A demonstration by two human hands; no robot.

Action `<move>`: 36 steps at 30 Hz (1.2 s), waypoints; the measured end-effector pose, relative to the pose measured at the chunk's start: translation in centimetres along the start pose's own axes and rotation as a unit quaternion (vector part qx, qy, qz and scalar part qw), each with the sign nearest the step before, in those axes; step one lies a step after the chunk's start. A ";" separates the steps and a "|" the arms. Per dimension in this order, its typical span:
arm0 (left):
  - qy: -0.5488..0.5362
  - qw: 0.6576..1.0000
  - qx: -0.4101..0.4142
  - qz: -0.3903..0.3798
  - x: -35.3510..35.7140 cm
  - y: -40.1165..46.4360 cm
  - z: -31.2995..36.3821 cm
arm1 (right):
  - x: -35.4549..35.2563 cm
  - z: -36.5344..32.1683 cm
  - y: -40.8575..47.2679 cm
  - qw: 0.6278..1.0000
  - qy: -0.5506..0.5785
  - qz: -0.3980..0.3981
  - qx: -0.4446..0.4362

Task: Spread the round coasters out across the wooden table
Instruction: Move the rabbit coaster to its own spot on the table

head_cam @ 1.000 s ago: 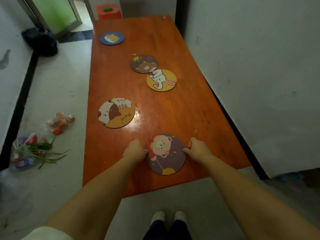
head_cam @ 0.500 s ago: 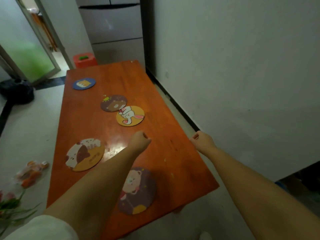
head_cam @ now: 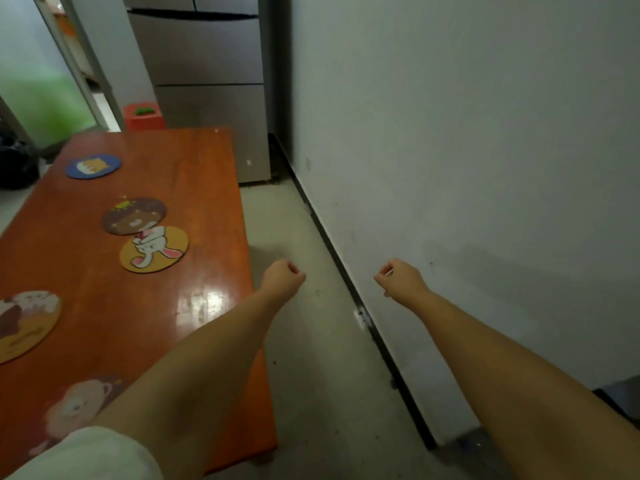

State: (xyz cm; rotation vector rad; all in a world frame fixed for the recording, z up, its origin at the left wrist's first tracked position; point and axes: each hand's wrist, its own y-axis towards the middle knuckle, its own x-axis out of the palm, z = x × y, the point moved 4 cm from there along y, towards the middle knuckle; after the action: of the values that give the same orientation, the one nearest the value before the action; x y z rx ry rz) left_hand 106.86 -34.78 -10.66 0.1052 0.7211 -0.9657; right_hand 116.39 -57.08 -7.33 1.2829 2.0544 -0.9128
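My left hand (head_cam: 282,277) and my right hand (head_cam: 398,277) both hang out past the right edge of the wooden table (head_cam: 194,174), over the floor (head_cam: 311,341), each curled into a loose fist with nothing in it. Neither touches a coaster.

Five round coasters lie on the table to my left. The blue coaster (head_cam: 93,165) sits far off near the far end. The brown bear coaster (head_cam: 135,216) and the yellow rabbit coaster (head_cam: 154,249) are in the middle — they touch, the rabbit's edge seeming to lap the bear's. The dog coaster (head_cam: 24,323) is nearer, cut by the left edge of view, and the purple bear coaster (head_cam: 79,407) lies nearest, partly behind my left forearm.

I judge the laying-out nearly done — the discs already run the table's length. What is left, I think, is parting the touching pair. That calls for bringing a hand back over the table, opening the fingers, and sliding one of the two flat toward the bare right side.
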 end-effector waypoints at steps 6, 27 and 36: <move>-0.029 0.999 -0.030 0.033 1.6 2.8 2.4 | -2.0 0.5 5.6 0.999 -0.016 -0.031 -0.038; -0.114 0.928 -0.269 0.232 -13.1 13.3 -6.9 | 12.2 -22.4 24.4 0.928 -0.126 -0.241 -0.255; -0.144 0.825 -0.411 0.360 -18.4 12.2 -15.2 | 25.1 -34.0 25.6 0.826 -0.174 -0.380 -0.378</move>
State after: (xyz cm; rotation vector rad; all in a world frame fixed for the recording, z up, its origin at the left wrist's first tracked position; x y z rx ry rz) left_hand 101.98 -8.66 -13.95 -0.4961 0.6809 0.1105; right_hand 126.62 -8.95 -11.40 -0.1457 2.2487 -0.4495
